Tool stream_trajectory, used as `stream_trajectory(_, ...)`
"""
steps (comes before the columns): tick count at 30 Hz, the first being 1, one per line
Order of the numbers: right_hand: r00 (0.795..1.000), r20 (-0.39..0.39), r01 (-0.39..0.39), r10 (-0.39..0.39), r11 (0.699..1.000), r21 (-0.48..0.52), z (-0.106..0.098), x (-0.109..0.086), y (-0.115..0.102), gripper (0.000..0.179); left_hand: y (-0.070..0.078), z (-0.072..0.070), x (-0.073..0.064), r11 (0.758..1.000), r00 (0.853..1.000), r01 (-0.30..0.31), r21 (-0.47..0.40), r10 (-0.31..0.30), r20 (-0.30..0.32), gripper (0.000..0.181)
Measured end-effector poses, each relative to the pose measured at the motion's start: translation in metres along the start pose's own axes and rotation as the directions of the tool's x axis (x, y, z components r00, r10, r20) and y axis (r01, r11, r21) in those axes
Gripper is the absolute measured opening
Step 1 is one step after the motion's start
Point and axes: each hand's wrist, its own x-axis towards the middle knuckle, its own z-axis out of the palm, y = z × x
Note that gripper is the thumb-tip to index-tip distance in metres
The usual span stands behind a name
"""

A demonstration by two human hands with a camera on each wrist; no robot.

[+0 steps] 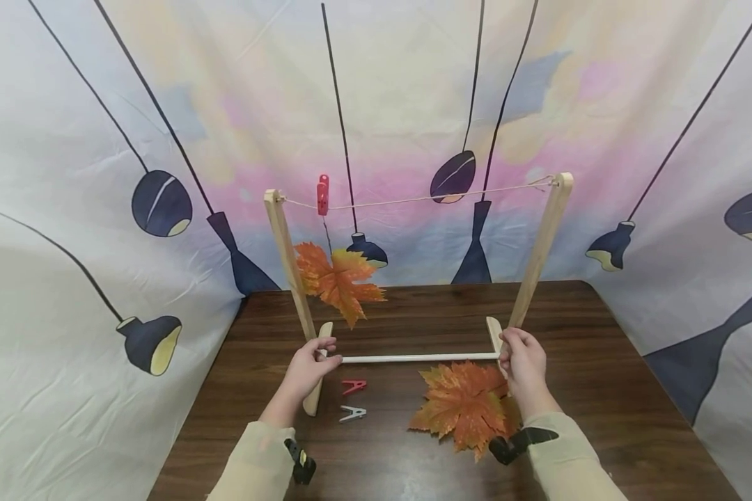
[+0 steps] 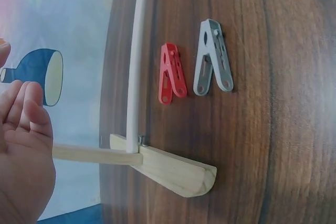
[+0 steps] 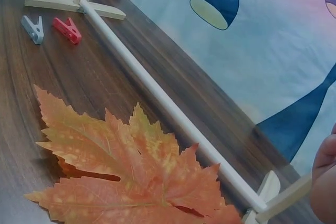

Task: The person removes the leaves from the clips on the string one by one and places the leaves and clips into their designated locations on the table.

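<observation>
My left hand (image 1: 310, 365), fingers loosely bent, is in front of the foot of the left wooden post (image 1: 288, 261); in the left wrist view its palm overlaps that post. Over the foot of the right wooden post (image 1: 542, 250) my right hand (image 1: 525, 362) has its fingers bent; only its edge shows in the right wrist view. A white rod (image 1: 420, 359) joins the posts low down, and a string (image 1: 407, 202) runs between their tops. From it a red clothespin (image 1: 323, 195) holds an orange maple leaf (image 1: 341, 282) by its stem.
Another orange maple leaf (image 1: 460, 403) lies on the brown table (image 1: 376, 466), near my right wrist. A red clothespin (image 2: 171, 72) and a grey clothespin (image 2: 212, 56) lie between the stand's feet. Behind the table hangs a patterned cloth (image 1: 401, 83).
</observation>
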Motion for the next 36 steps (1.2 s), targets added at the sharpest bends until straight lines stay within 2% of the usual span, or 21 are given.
stream_trajectory(6,1.0,0.008,-0.013,0.013,1.0,0.028,0.006,0.0,-0.003,0.011,0.01,-0.003,0.006,1.0,1.0,-0.006,0.01,0.006,-0.003,0.038)
stream_trajectory(14,0.998,0.055,0.006,-0.006,1.0,-0.003,0.015,-0.001,-0.01,0.024,0.024,-0.009,0.009,1.0,1.0,-0.023,0.0,0.023,-0.004,0.037)
stream_trajectory(21,0.995,0.096,0.016,-0.014,1.0,-0.018,0.019,-0.002,-0.016,0.013,0.03,-0.013,0.009,0.999,0.999,-0.041,-0.017,0.041,-0.014,0.033)
stream_trajectory(29,0.984,0.175,0.038,-0.033,0.999,-0.024,0.027,0.0,-0.027,0.016,0.04,-0.017,0.008,0.999,0.999,-0.038,-0.024,0.038,-0.024,0.032)
stream_trajectory(36,0.976,0.202,0.089,-0.077,0.995,-0.048,0.034,0.001,-0.035,0.013,0.05,-0.022,0.01,0.997,0.996,-0.078,-0.003,0.077,-0.037,0.033)
